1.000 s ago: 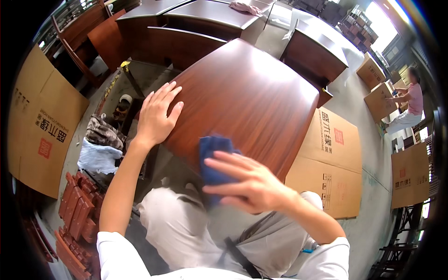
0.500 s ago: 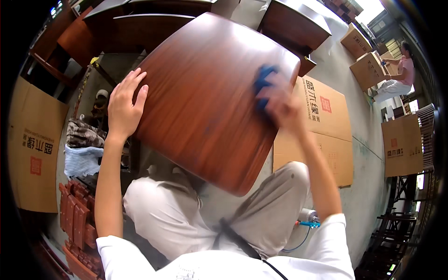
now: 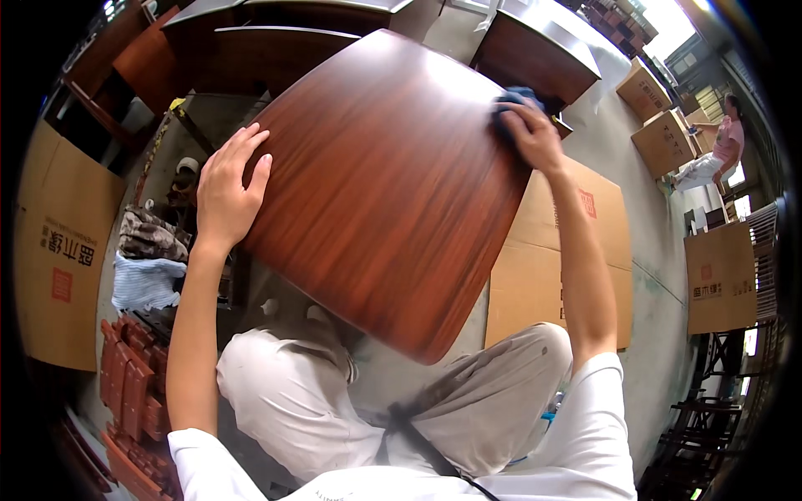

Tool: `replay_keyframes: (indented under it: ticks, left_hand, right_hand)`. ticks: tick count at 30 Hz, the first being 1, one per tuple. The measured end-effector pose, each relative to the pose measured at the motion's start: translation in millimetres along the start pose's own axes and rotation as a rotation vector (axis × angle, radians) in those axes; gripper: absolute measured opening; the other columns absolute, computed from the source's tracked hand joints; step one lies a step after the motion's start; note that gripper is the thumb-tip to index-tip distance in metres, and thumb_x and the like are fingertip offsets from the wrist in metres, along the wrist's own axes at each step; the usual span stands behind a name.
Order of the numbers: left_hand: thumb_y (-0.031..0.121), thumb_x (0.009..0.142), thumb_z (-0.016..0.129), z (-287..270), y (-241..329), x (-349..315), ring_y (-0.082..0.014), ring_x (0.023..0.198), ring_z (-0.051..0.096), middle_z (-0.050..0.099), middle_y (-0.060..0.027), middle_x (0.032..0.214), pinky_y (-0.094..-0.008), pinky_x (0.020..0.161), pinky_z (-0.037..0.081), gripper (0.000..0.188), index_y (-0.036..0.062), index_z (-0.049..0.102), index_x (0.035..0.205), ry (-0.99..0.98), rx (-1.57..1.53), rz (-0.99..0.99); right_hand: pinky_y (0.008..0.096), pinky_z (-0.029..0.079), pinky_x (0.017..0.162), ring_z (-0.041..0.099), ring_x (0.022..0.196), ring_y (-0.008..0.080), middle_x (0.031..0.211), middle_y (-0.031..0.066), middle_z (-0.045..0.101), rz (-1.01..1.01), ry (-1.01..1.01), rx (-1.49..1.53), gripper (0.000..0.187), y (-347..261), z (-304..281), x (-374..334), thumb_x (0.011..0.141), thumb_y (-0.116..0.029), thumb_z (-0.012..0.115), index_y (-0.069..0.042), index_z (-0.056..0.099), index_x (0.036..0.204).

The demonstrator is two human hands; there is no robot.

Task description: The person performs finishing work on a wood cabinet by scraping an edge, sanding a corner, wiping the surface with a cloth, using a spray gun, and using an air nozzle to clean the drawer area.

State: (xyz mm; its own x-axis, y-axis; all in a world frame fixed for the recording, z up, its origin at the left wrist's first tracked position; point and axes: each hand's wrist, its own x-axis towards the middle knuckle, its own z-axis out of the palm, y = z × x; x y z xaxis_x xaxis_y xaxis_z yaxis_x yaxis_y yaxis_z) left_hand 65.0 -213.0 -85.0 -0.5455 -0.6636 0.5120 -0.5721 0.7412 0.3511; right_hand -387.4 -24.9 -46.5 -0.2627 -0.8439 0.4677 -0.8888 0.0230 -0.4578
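A glossy reddish-brown wooden panel (image 3: pixel 376 200) with rounded corners lies tilted in front of me, over my knees. My left hand (image 3: pixel 230 188) rests at its left edge, fingers stretched out and thumb apart, holding nothing. At the far right corner, my right hand (image 3: pixel 535 135) grips a dark blue cloth (image 3: pixel 516 104) and presses it against the panel's edge. The cloth is bunched up and partly hidden under the fingers. What supports the panel from below is hidden.
Flattened cardboard (image 3: pixel 601 225) lies on the floor to the right, and a cardboard sheet (image 3: pixel 67 250) stands at the left. Stacked reddish wooden pieces (image 3: pixel 134 380) and folded cloths (image 3: pixel 149 280) are by my left arm. Dark wooden furniture (image 3: pixel 280 58) stands beyond. A person (image 3: pixel 725 146) works among boxes at far right.
My right hand has slid the blue cloth away from me and to the right, from the panel's surface to its far right corner. The left hand stays at the left edge.
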Motion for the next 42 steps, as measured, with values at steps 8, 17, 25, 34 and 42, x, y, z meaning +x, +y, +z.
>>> replay_keyframes:
  ticks: [8,17,25,34,42]
  left_hand:
    - [0.026,0.102,0.058,-35.0,-15.2,-1.7,-0.0284,0.140,0.054,0.063,-0.0088,0.146,-0.0436,0.116,0.040,0.037,0.0090,0.067,0.134,0.007,0.050,-0.019]
    - [0.025,0.100,0.060,-30.3,-22.8,-8.8,-0.0279,0.141,0.053,0.063,-0.0080,0.146,-0.0446,0.116,0.040,0.038,0.0098,0.067,0.135,-0.018,0.019,-0.020]
    - [0.024,0.101,0.059,-4.3,3.0,0.6,-0.0285,0.139,0.055,0.065,-0.0086,0.143,-0.0437,0.118,0.039,0.036,0.0094,0.068,0.133,0.030,-0.021,0.013]
    - [0.024,0.099,0.060,-17.4,-15.2,-8.9,-0.0306,0.128,0.061,0.069,-0.0092,0.136,-0.0419,0.113,0.043,0.033,0.0092,0.069,0.128,0.176,-0.013,-0.067]
    - [0.006,0.100,0.057,-15.3,-27.1,-21.5,-0.0228,0.120,0.065,0.071,-0.0109,0.127,-0.0352,0.108,0.048,0.031,0.0001,0.064,0.130,0.403,-0.447,-0.411]
  right_hand:
    - [0.0385,0.049,0.110,0.061,0.131,0.0301,0.126,0.0132,0.070,-0.453,-0.205,-0.065,0.023,-117.1,58.4,-0.2,0.103,-0.024,0.063,-0.011,0.075,0.117]
    - [0.0492,0.042,0.119,0.054,0.139,0.0284,0.146,0.0093,0.062,-0.653,-0.421,0.302,0.022,-219.4,93.9,-98.5,0.089,-0.025,0.073,-0.020,0.077,0.110]
    - [0.0400,0.052,0.105,0.064,0.124,0.0361,0.126,0.0151,0.071,0.022,0.193,-0.114,0.026,7.3,-3.7,-12.8,0.097,-0.012,0.071,-0.006,0.073,0.122]
    - [0.0503,0.051,0.108,0.066,0.125,0.0277,0.141,0.0053,0.065,-0.273,-0.121,0.110,0.022,-98.5,33.9,-108.5,0.087,-0.028,0.081,-0.023,0.078,0.108]
    - [0.0511,0.049,0.111,0.058,0.134,0.0366,0.143,0.0129,0.062,-0.683,-0.617,0.116,0.046,-225.1,56.9,-81.8,0.088,-0.018,0.077,-0.017,0.069,0.133]
